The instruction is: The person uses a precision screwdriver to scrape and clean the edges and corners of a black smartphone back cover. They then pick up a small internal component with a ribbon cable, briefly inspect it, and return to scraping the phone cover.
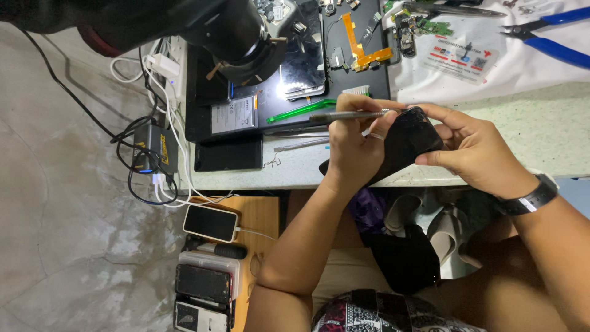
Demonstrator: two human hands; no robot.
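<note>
My left hand [353, 150], a ring on one finger, is closed on a thin metal tool [347, 115] that lies almost level, its tip at the upper edge of a black phone [410, 140]. My right hand [473, 147], with a black watch on the wrist, grips that phone from the right, fingers over its top and thumb below. The phone's dark surface looks cracked, and it is held tilted just over the front edge of the pale speckled worktop [528, 123].
A black microscope [246, 37] hangs over a black mat [203, 92] with a bare phone screen, an orange flex cable [362, 46] and a green plastic tool [301, 110]. Blue-handled cutters [553, 37] lie on a white cloth. Cables, a charging phone [211, 222] and stacked phones [203, 289] sit left.
</note>
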